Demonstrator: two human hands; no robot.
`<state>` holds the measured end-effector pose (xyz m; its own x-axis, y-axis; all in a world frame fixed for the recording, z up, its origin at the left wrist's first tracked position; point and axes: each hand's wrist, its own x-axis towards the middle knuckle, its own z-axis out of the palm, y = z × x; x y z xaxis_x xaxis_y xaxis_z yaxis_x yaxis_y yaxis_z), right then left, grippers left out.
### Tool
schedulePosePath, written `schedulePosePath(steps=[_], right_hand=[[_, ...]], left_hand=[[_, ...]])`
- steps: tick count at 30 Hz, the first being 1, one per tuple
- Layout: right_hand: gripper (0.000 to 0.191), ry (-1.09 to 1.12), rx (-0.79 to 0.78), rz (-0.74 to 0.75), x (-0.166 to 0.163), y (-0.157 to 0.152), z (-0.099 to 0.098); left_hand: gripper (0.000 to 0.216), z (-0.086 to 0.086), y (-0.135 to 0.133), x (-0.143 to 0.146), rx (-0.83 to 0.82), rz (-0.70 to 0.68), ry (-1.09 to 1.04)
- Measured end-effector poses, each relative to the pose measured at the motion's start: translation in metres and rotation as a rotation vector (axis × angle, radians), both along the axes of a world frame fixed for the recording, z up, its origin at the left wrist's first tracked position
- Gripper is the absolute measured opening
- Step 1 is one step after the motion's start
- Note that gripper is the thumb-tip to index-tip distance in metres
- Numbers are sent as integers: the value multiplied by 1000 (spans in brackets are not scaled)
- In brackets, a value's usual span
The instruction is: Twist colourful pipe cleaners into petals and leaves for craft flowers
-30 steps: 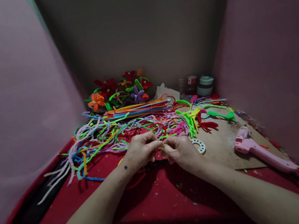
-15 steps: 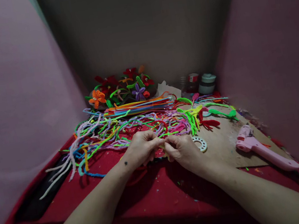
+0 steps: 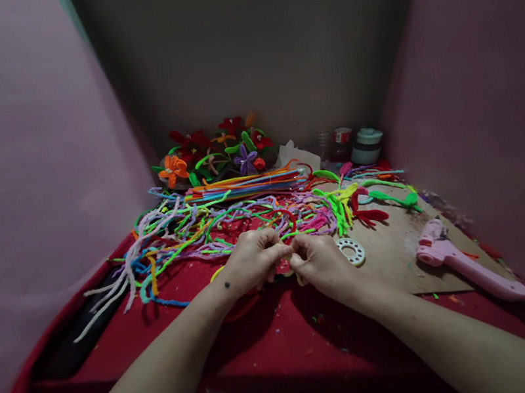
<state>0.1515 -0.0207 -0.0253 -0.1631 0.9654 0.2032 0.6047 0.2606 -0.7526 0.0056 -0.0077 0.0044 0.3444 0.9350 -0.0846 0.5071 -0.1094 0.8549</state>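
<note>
Dimly and unevenly lit, closed in behind the red-clothed table point(image 3: 276, 347) by a plain dark-grey wall point(image 3: 258, 44), to the table's left by a paler pink side panel point(image 3: 19, 142) and to its right by a duskier pink side panel point(image 3: 489, 87), and sunk in deep shadow beneath the table's front edge.

Left of centre, the fuzzy wires point(image 3: 161, 229) are white, lilac, green and blue. The bottom cloth point(image 3: 285, 342) is deep red; the right-side glue gun point(image 3: 473, 270) is pink.
</note>
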Motion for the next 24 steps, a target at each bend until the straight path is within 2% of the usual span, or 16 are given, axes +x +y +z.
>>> schedulePosePath(steps=[5,9,12,17,24], right_hand=[[13,127,-51,84,2,2,-2],[10,362,-290,169,3,2,0],[8,477,-359,174,2,2,2],[13,506,-416,191,4,2,8],[15,524,-487,135,6,2,16]], left_hand=[[22,1,3,-1,15,-19,11],[20,2,6,-3,-9,-25,-12],[21,2,8,-5,-37,-32,-48],[22,3,10,-7,-56,-35,-99],[21,4,11,-10,-61,-51,-109]])
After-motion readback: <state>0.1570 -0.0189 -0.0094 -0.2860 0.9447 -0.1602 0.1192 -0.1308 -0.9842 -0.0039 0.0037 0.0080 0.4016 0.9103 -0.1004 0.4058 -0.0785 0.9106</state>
